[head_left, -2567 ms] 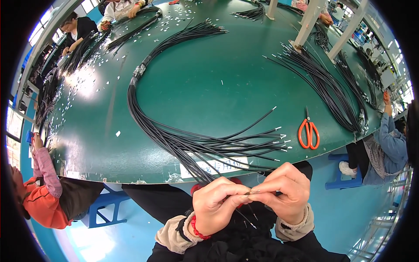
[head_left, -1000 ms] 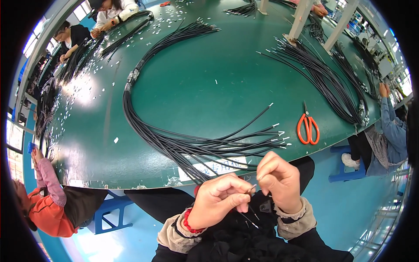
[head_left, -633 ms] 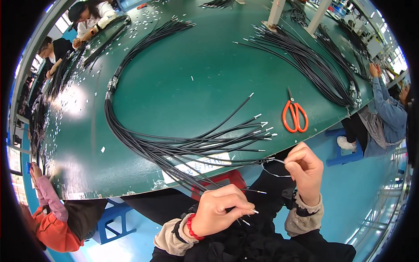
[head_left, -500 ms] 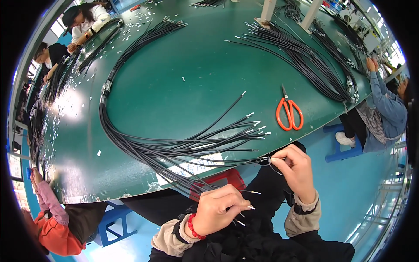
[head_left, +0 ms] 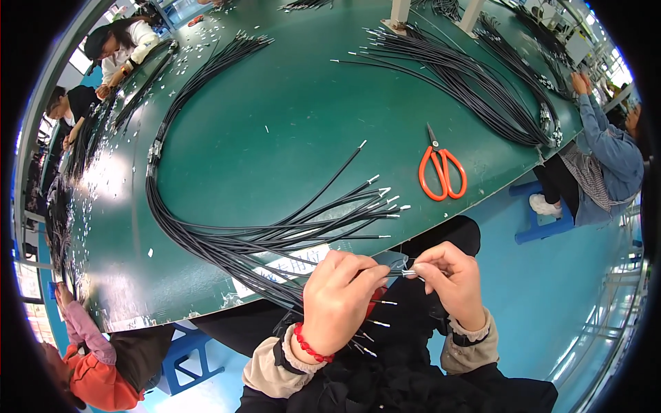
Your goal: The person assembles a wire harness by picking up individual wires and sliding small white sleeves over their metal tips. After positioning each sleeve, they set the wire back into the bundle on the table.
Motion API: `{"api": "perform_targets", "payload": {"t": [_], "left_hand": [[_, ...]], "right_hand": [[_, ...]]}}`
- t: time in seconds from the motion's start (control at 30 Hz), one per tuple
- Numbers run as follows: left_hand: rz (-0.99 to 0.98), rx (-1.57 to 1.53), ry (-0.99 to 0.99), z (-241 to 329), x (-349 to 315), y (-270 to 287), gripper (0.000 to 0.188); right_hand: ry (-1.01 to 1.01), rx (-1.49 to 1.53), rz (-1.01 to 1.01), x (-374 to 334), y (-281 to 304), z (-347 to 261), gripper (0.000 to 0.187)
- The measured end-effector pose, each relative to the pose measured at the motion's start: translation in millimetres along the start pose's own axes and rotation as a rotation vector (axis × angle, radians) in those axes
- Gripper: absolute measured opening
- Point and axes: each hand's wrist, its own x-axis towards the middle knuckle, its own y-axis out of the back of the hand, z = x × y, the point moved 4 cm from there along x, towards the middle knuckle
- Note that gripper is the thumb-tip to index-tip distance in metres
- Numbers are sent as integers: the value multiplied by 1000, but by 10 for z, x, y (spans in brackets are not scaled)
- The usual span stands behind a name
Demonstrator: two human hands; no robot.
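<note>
A curved bundle of black cables (head_left: 186,237) lies on the green table, its stripped pale ends fanned toward the right. Over the table's front edge, my left hand (head_left: 339,292) is closed around a black cable near its end. The fingers of my right hand (head_left: 451,281) pinch the light-coloured tip of that cable, just right of the left fingertips. A thin, clear-looking strand or sleeve shows between the two hands, too fine to make out. Several other cable ends (head_left: 368,337) hang below my left hand, over my lap.
Orange-handled scissors (head_left: 443,175) lie on the table (head_left: 296,138) beyond my right hand. Another cable bundle (head_left: 468,89) lies at the back right, near white posts (head_left: 401,14). Co-workers sit along the left and right sides. A white label (head_left: 275,272) is stuck near the front edge.
My left hand has moved up and right, from the lower cable ends to the cable at my right hand. My right hand has shifted slightly down and left. The whole view has shifted a little.
</note>
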Motion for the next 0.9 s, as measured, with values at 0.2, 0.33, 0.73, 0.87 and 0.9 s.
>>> {"api": "perform_targets", "payload": {"t": [0.2,0.33,0.73,0.87,0.9], "left_hand": [[160,-184,32,88,2,187,25],[187,-363,158,63,-112,336,23],[245,-512,180,-163,-434,880,17],[293,-520,183,-221,-517,977,15],[297,-522,191,-223,-529,996,15]], "right_hand": [[55,264,66,-38,-26,-150,15],[245,320,67,-81,-192,-301,25],[555,97,-151,-109,-1083,-724,17],[470,139,-178,-143,-1298,-722,18],[437,181,-179,-151,-1329,-711,18]]}}
